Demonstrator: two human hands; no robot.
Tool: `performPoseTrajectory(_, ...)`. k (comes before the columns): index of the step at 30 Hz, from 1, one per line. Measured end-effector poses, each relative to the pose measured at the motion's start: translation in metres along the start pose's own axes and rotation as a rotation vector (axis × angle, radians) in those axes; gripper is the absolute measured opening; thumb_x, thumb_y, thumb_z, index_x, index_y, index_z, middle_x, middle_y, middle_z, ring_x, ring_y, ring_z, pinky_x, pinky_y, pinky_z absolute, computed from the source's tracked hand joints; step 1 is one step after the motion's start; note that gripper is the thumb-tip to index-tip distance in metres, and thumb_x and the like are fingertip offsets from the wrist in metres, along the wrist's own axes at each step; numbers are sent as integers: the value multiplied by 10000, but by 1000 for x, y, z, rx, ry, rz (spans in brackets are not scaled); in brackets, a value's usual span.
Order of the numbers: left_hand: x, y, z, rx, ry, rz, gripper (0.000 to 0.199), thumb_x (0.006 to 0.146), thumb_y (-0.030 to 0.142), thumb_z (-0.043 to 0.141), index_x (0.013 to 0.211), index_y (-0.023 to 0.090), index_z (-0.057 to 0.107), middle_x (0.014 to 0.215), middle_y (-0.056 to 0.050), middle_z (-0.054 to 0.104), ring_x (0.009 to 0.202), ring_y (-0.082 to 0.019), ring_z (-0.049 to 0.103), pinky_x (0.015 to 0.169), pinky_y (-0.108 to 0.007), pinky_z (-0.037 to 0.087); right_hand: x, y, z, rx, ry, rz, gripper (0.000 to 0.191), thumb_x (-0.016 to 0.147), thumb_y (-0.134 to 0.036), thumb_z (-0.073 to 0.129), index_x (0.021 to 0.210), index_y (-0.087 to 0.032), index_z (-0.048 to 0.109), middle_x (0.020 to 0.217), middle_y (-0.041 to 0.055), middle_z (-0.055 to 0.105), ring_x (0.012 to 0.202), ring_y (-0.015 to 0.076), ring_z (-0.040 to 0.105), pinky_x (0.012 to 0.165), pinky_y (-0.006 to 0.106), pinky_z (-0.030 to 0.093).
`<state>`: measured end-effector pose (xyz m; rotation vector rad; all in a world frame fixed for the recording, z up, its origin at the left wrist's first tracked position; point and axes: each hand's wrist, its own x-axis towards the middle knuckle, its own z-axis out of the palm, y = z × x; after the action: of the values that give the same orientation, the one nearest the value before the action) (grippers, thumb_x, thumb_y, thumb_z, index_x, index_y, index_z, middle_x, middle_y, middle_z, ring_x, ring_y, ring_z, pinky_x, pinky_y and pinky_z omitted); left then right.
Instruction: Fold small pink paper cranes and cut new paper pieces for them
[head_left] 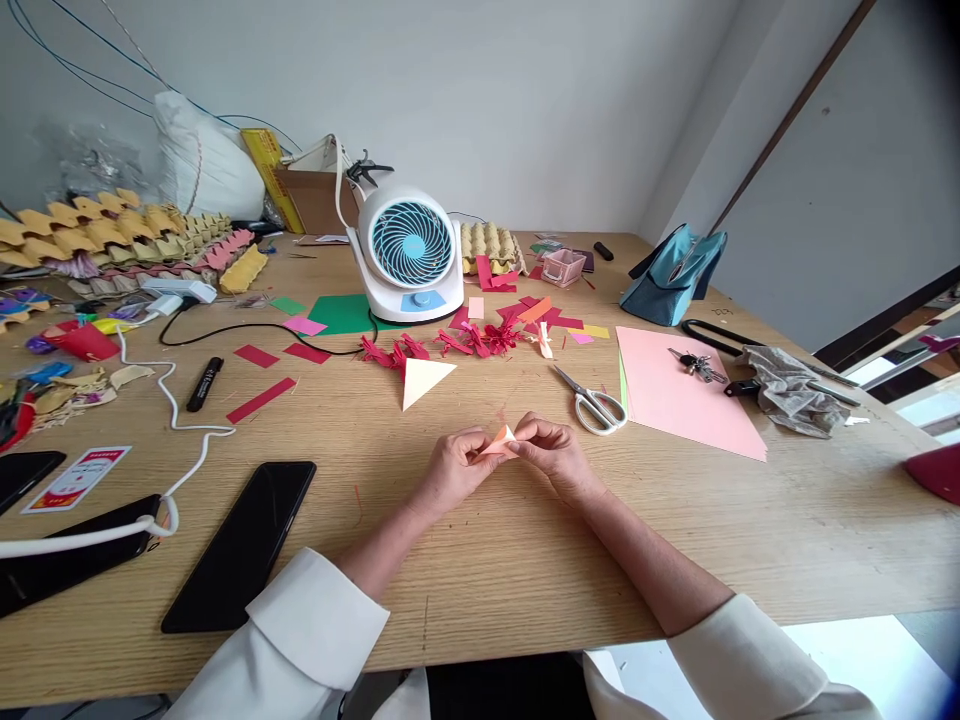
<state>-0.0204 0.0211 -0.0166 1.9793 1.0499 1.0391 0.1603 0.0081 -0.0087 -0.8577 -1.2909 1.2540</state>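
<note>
A small folded piece of peach paper [498, 443] is pinched between both hands, just above the wooden table. My left hand [454, 466] grips its left end with thumb and fingers. On the other end, my right hand [556, 458] presses the paper between thumb and forefinger. Beyond the hands lies a cream paper triangle [426, 381], flat on the table. White-handled scissors [599, 407] rest to the right, blades pointing away to the left. Farther back are crumpled red paper pieces [480, 341] and a small twisted cream paper piece [544, 341].
A white fan [415, 250] stands at the back. Pink paper sheets [682, 390] with keys [697, 366] lie right, near a teal bag [673, 275]. Left are a black phone [240, 545], a marker [205, 384], a white cable [184, 430] and egg trays [112, 235].
</note>
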Motion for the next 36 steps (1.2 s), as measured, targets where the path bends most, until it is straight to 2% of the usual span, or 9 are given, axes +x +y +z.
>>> performPoseTrajectory(4, -1, 2, 0, 49, -29, -9, 315, 800, 247, 660, 560, 154, 479, 596, 53, 386, 565, -80, 366, 549, -232, 267, 0, -3, -2, 25, 11, -12, 160, 750, -334, 792, 676, -214, 716, 716, -13, 551, 700, 126, 494, 685, 275, 385)
performPoseTrajectory(10, -1, -1, 4, 52, -71, -116, 263, 761, 234, 641, 555, 151, 500, 579, 47, 427, 562, -88, 382, 537, -227, 265, 4, -12, -15, 77, 167, -54, 162, 747, -348, 791, 713, -227, 688, 751, -16, 554, 727, 128, 482, 702, 258, 403)
performPoseTrajectory(14, 0, -3, 4, -9, -47, -204, 300, 763, 328, 642, 555, 151, 517, 545, 53, 369, 538, -85, 333, 506, -225, 234, 4, -5, -10, 4, -14, 56, 287, 711, -435, 806, 893, -234, 712, 838, 9, 633, 751, 151, 543, 705, 281, 438)
performPoseTrajectory(16, 1, -3, 4, -17, -38, -205, 330, 766, 371, 647, 555, 151, 522, 547, 50, 374, 541, -85, 336, 506, -225, 237, 4, 1, -6, -84, -101, 71, 310, 698, -477, 805, 835, -214, 714, 802, 17, 639, 738, 161, 554, 702, 295, 441)
performPoseTrajectory(18, 1, -2, 4, -3, -30, -173, 357, 770, 386, 650, 543, 154, 502, 551, 49, 372, 552, -87, 350, 518, -225, 248, 5, 5, -2, -179, -115, 43, 325, 696, -513, 796, 735, -200, 717, 737, 19, 628, 719, 165, 546, 693, 301, 436)
performPoseTrajectory(21, 1, -1, 5, 24, -31, -140, 352, 771, 364, 655, 543, 159, 481, 555, 52, 373, 553, -87, 361, 533, -227, 260, 4, 6, 0, -219, -85, 4, 323, 733, -528, 764, 691, -208, 742, 684, 17, 604, 701, 163, 530, 684, 303, 428)
performPoseTrajectory(27, -1, 2, 6, 31, -74, -125, 341, 754, 284, 634, 528, 170, 406, 550, 55, 368, 536, -82, 345, 534, -231, 252, 3, -3, -2, -104, 24, 21, 213, 717, -434, 807, 704, -225, 773, 724, 21, 621, 725, 159, 551, 718, 309, 437)
performPoseTrajectory(33, -2, -2, 6, -10, -117, -162, 286, 748, 304, 628, 545, 153, 493, 560, 48, 386, 551, -87, 352, 522, -223, 245, 7, -13, -18, 30, 210, -9, 249, 738, -467, 781, 671, -233, 725, 753, 24, 629, 866, 193, 593, 798, 316, 470)
performPoseTrajectory(36, 0, -7, 4, -100, -76, -241, 294, 756, 369, 648, 592, 141, 559, 556, 48, 391, 555, -88, 350, 506, -213, 266, 7, -12, -20, -88, 101, 27, 312, 783, -526, 721, 814, -216, 741, 815, 35, 662, 780, 169, 567, 728, 296, 462)
